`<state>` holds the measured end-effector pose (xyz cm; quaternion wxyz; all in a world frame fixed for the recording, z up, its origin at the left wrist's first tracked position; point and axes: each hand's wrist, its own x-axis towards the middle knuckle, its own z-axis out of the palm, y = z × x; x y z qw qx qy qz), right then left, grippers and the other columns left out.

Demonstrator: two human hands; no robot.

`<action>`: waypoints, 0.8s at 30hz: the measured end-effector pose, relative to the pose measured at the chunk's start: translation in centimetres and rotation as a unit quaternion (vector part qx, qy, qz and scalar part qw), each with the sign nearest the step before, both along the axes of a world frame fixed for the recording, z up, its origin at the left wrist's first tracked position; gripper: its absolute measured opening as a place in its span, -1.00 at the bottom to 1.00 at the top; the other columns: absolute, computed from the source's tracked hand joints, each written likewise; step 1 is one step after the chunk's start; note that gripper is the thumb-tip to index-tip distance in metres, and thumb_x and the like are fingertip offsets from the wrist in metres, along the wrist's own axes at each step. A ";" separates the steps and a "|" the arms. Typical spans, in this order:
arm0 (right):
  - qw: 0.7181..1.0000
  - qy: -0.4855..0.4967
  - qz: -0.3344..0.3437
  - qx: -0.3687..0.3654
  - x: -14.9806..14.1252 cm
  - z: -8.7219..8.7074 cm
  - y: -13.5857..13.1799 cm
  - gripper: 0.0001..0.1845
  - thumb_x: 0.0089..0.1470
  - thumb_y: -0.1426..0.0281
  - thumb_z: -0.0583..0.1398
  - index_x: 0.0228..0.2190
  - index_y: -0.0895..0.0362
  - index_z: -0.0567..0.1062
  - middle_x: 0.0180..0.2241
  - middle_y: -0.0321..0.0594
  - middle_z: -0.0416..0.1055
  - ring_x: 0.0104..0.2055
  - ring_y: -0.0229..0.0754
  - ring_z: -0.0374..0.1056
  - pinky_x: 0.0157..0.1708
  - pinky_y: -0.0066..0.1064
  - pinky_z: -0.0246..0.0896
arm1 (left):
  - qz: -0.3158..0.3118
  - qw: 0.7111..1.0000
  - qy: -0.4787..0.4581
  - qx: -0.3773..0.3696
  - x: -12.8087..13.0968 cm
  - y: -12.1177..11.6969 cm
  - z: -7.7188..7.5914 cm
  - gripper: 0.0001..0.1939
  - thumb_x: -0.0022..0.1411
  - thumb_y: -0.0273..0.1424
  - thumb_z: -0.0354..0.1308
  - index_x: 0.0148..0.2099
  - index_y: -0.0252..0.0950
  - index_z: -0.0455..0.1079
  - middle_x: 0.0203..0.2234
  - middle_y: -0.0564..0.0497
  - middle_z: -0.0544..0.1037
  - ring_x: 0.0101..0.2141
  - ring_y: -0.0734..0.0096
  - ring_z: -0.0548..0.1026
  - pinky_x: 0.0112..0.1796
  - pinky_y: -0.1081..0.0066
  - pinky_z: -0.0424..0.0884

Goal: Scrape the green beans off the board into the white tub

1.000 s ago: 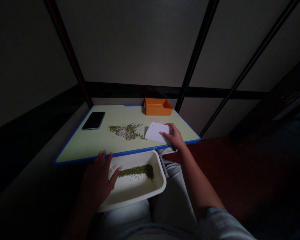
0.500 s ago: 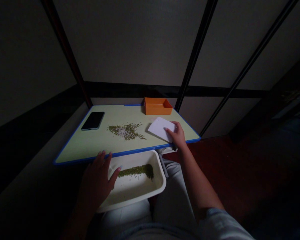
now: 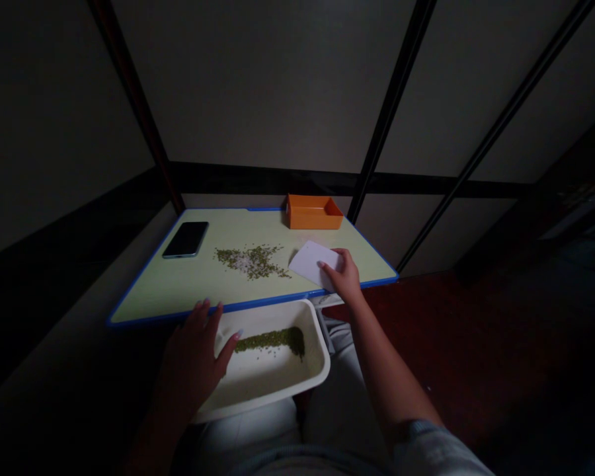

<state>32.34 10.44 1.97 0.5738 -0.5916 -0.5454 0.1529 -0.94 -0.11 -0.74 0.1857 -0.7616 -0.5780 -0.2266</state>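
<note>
My right hand [image 3: 344, 272] grips a white flat card or folded paper [image 3: 313, 263], thumb on top, fingers at its right edge. The card tilts low over the table's front right part, just right of scattered small green seed-like bits [image 3: 255, 261] mixed with whitish grains. My left hand [image 3: 193, 357] lies over the left end of a white basin [image 3: 322, 363], its thumb inside and its fingers beyond the rim near the table edge. A band of green bits [image 3: 277, 339] lies in the basin, which sits at my lap against the table's front.
The light green table [image 3: 168, 291] has a blue edge. A dark-screened phone [image 3: 186, 239] lies at its left, and an open orange box [image 3: 315, 215] stands at the back right. Behind the table rises a panelled wall [image 3: 262, 86]. Reddish floor [image 3: 426, 317] shows at right.
My right hand has moved the white card slightly left and toward me. My left hand, the basin and the scattered bits look unchanged.
</note>
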 end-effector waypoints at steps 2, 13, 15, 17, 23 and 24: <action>1.000 -0.017 -0.007 -0.010 -0.3 0.0 -0.1 -0.52 -0.09 0.13 0.29 -0.13 0.06 0.42 -0.18 -0.14 0.53 -0.15 0.02 0.43 -0.13 -0.21 0.33 | 0.001 1.000 -0.004 -0.009 0.0 0.0 0.1 -0.43 0.36 -0.10 -0.12 0.23 -0.39 0.25 0.22 -0.42 0.37 0.23 -0.12 0.36 0.07 -0.04 0.40; 0.990 -0.090 -0.090 -0.068 0.3 0.2 -0.1 -0.54 0.03 0.18 0.25 -0.05 0.05 0.39 -0.24 -0.12 0.54 -0.22 0.02 0.45 -0.23 -0.26 0.30 | 0.003 1.000 -0.009 -0.012 -0.1 0.0 -0.2 -0.42 0.34 -0.09 -0.11 0.24 -0.35 0.22 0.23 -0.39 0.36 0.24 -0.10 0.34 0.08 -0.04 0.39; 0.986 -0.103 -0.107 -0.075 0.7 0.3 0.1 -0.55 0.05 0.19 0.24 -0.03 0.05 0.38 -0.25 -0.11 0.54 -0.24 0.02 0.45 -0.24 -0.27 0.29 | 0.008 1.000 -0.010 -0.018 -0.1 0.1 -0.3 -0.42 0.34 -0.09 -0.10 0.24 -0.35 0.23 0.23 -0.40 0.36 0.24 -0.10 0.34 0.08 -0.05 0.39; 0.982 -0.120 -0.121 -0.080 1.1 0.5 0.4 -0.55 0.07 0.20 0.23 -0.02 0.06 0.38 -0.24 -0.09 0.54 -0.26 0.02 0.45 -0.24 -0.27 0.28 | 0.008 1.000 -0.012 -0.021 -0.1 0.1 -0.3 -0.41 0.33 -0.08 -0.09 0.23 -0.36 0.25 0.23 -0.40 0.37 0.24 -0.11 0.34 0.08 -0.04 0.39; 0.986 -0.103 -0.122 -0.052 2.0 0.8 1.9 -0.56 0.02 0.23 0.25 -0.05 0.06 0.39 -0.25 -0.11 0.53 -0.25 0.00 0.44 -0.19 -0.24 0.28 | 0.010 1.000 -0.005 -0.021 -0.1 0.0 0.0 -0.41 0.34 -0.08 -0.10 0.24 -0.38 0.25 0.22 -0.41 0.38 0.24 -0.11 0.35 0.08 -0.04 0.39; 0.990 -0.071 -0.121 -0.033 2.3 0.6 2.2 -0.56 -0.01 0.23 0.26 -0.07 0.07 0.39 -0.23 -0.11 0.53 -0.22 0.00 0.43 -0.17 -0.25 0.29 | 0.011 1.000 -0.005 -0.023 -0.1 -0.1 0.1 -0.40 0.34 -0.08 -0.10 0.24 -0.38 0.25 0.22 -0.41 0.38 0.24 -0.11 0.35 0.08 -0.04 0.39</action>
